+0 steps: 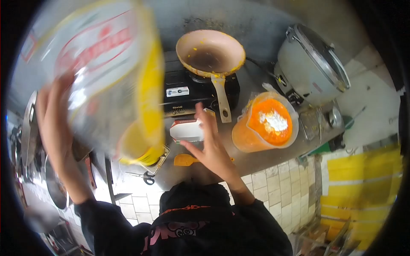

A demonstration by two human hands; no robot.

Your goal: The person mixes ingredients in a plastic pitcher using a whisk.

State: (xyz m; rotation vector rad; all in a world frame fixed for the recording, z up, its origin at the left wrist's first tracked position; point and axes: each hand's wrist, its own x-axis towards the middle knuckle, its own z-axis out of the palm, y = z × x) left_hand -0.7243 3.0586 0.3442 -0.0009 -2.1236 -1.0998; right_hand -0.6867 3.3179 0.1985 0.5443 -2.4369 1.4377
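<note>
My left hand (57, 115) is raised at the left, fingers closed on the side of a large clear plastic bag (113, 91). The bag has red lettering and yellow edges, blurs with motion, and shows something pale yellow at its bottom. Fingers spread, my right hand (213, 151) is beside a small white and red carton (188, 130); whether it touches the carton, I cannot tell. An orange spatula (184, 160) lies just below that hand. To the right stands a plastic pitcher (247, 135) of orange mixture (279, 133) topped with white powder (273, 121).
A pan (209, 53) with yellow bits sits on a black stove (177, 104), its handle pointing toward me. A large rice cooker (305, 64) stands at the back right. Scissors (148, 178) lie near the counter's front edge. Yellow stacked items (358, 192) are at the lower right.
</note>
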